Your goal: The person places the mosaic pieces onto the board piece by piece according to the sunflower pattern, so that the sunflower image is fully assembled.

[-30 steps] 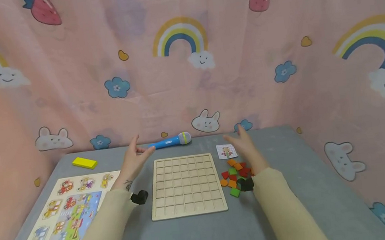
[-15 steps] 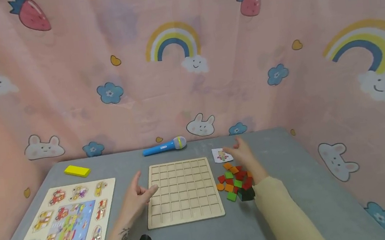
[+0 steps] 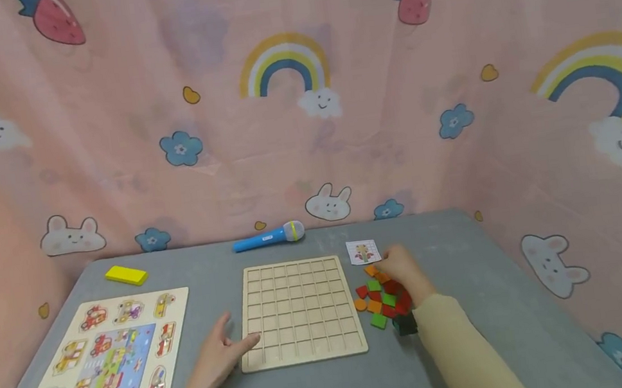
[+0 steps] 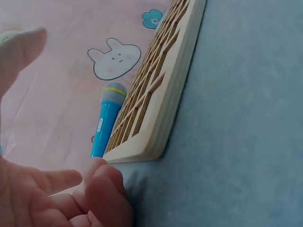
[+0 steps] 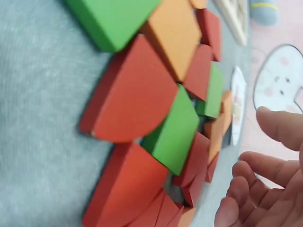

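Note:
A square wooden board with a grid of cells lies in the middle of the table. My left hand is beside its front left part, fingers spread, the thumb overlapping the board's edge in the head view. Small red, green and orange wooden blocks lie in a loose pile right of the board. Over the far end of that pile is my right hand, close to a small printed card. In the right wrist view the right hand's fingers are loosely bent, with nothing between them; red blocks lie beside them.
A blue toy microphone lies behind the board. At the left is a picture puzzle sheet with vehicle shapes, and a yellow block beyond it. A pink patterned curtain stands along the table's far edge.
My left hand has drawn back from near the microphone to the board's front left. My right hand has come down from over the card to the far end of the block pile.

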